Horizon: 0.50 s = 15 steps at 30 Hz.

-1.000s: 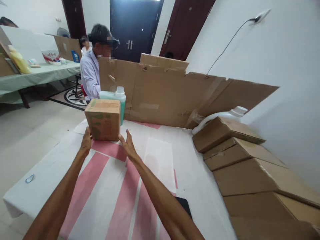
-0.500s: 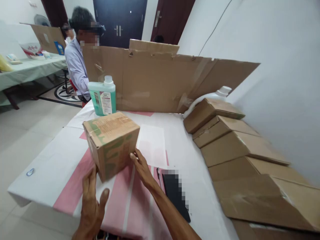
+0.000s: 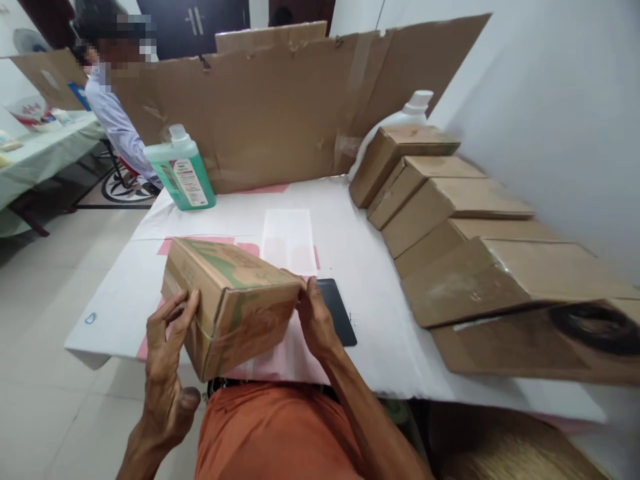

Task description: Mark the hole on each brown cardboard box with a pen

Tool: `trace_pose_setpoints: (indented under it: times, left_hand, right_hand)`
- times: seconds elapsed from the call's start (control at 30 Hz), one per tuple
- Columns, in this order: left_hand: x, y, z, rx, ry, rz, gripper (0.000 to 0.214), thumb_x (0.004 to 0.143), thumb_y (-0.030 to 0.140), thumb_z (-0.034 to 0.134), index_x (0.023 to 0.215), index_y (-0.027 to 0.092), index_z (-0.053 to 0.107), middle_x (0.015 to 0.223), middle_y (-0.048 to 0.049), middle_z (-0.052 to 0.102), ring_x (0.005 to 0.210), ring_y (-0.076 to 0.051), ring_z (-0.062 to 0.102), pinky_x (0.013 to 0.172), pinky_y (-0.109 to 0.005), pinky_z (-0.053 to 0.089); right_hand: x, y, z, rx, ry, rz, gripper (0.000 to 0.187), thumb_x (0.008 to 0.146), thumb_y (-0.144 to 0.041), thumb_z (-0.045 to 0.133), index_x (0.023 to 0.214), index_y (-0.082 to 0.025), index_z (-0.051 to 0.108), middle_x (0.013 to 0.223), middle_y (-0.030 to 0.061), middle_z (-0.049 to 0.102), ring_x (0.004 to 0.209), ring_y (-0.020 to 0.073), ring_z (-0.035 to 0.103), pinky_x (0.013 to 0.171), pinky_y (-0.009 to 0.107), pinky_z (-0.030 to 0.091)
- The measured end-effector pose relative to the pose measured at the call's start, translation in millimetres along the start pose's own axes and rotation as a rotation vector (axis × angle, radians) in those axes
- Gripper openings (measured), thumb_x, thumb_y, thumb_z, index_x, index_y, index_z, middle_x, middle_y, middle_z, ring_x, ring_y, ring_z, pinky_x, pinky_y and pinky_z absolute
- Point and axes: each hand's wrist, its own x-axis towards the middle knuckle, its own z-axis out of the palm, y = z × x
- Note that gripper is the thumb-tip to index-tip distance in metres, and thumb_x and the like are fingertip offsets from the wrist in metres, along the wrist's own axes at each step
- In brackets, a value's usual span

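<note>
Green-printed cardboard carton (image 3: 235, 300) tilted at near edge of white-covered table (image 3: 117, 313); lettering illegible. Right hand (image 3: 316, 317) grasps right end; left hand (image 3: 167, 347) spread, fingertips against left side, thumb clear. Flat black slab (image 3: 341, 317) beside right hand. Green-liquid bottle (image 3: 183, 173) farther back, label unreadable.

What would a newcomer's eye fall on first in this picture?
First comes the cardboard box at the near edge of the table, with the left hand and right hand against its sides. Next is the bottle of green liquid at the far left, before the cardboard screen. Stacked brown boxes line the right side.
</note>
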Motion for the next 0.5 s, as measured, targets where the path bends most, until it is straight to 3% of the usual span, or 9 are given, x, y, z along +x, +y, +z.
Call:
trace_pose_setpoints:
  times: [0.1,0.23,0.37,0.5]
  left_hand:
    - [2,10,-3.6,0.019,0.021,0.031,0.091,0.1,0.087,0.028,0.174,0.035,0.039,0.166,-0.0126,0.05,0.155,-0.041,0.046,0.131,-0.059,0.036]
    - [6,13,-0.9,0.022,0.054,0.065,0.089,0.1,0.086,0.037,0.173,0.036,0.04,0.157,-0.0128,0.055,0.143,-0.04,0.053,0.118,-0.057,0.049]
    - [12,5,8.0,0.093,0.052,0.059,0.087,0.099,0.075,0.055,0.174,0.033,0.038,0.148,-0.0149,0.054,0.135,-0.038,0.055,0.109,-0.054,0.054]
    - [21,-8,13.4,0.07,0.062,0.034,0.086,0.099,0.076,0.056,0.173,0.033,0.04,0.145,-0.014,0.053,0.135,-0.036,0.055,0.108,-0.051,0.056]
  right_hand:
    - [-2,-17,-4,0.006,-0.055,-0.059,0.086,0.102,-0.089,0.03,0.137,-0.027,0.078,0.136,0.0105,0.079,0.14,0.0359,0.065,0.111,0.052,0.055]
    - [-3,-31,-5,0.057,-0.072,-0.058,0.084,0.104,-0.086,0.028,0.138,-0.026,0.076,0.131,0.01,0.08,0.141,0.0359,0.065,0.111,0.051,0.056]
    - [4,-23,3,0.054,-0.043,-0.063,0.092,0.099,-0.093,0.029,0.142,-0.024,0.073,0.131,0.0112,0.08,0.145,0.0362,0.062,0.116,0.052,0.054]
    - [12,-7,9,0.034,-0.04,-0.07,0.108,0.089,-0.104,0.022,0.151,-0.027,0.068,0.143,0.0114,0.076,0.15,0.0356,0.058,0.117,0.054,0.053]
